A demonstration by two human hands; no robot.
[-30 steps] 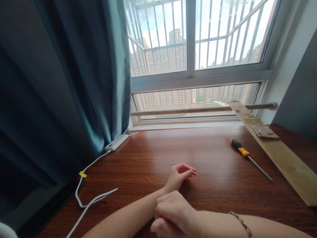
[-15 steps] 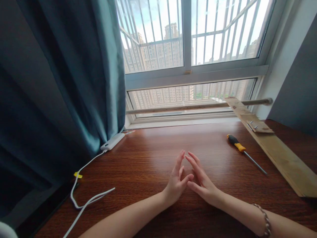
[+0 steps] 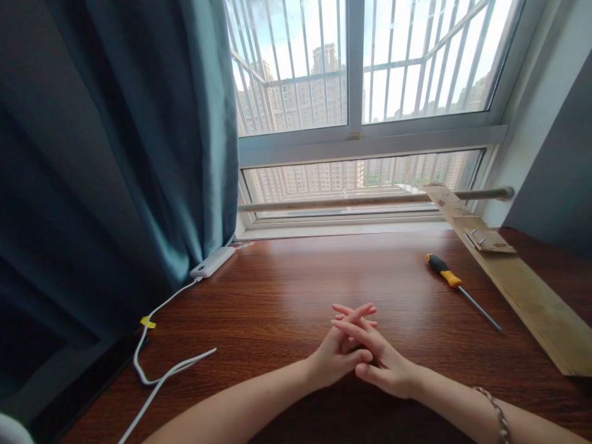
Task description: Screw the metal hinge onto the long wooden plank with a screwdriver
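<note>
My left hand and my right hand meet above the brown wooden table, their stretched fingers loosely interlaced and crossing. Neither of them holds an object. Both thumbs point inward, close together at the near side. A beaded bracelet circles my right wrist. To the right of my hands lies a screwdriver with a black and yellow handle, its shaft pointing toward the near right.
A long wooden board slants from the window bar across the right side, bearing a small wood piece with screws. At left are a white power strip, its cable and a blue curtain.
My hands have come together: fingers that stood apart, tips nearly touching, now cross between one another and sit lower. The view has shifted slightly; the screwdriver and board have not moved.
</note>
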